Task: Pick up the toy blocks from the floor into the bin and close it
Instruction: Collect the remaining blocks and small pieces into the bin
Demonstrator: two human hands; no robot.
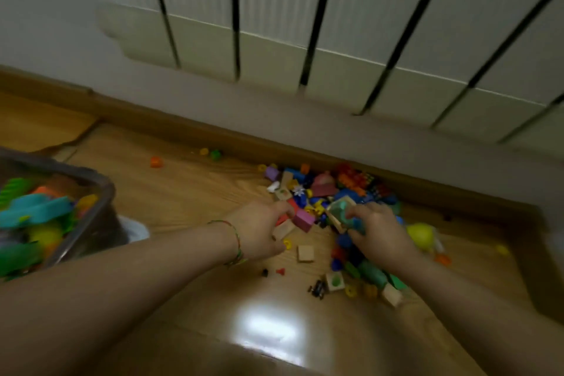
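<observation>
- Toy blocks [323, 189] are heaped on the floor [189, 192] at its far edge, against the baseboard [183, 128].
- The bin [100, 192], open-topped and part filled with toys, is set to the left, well apart from the heap.
- The left hand [259, 232] is curled over a wooden block [282, 229]; whether it is gripped cannot be told.
- A teal-and-wood block [340, 212] is pinched by the right hand [380, 236].

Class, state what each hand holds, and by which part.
The right hand pinches the teal-faced wooden block by its near end; the left hand's hold cannot be told.
</observation>
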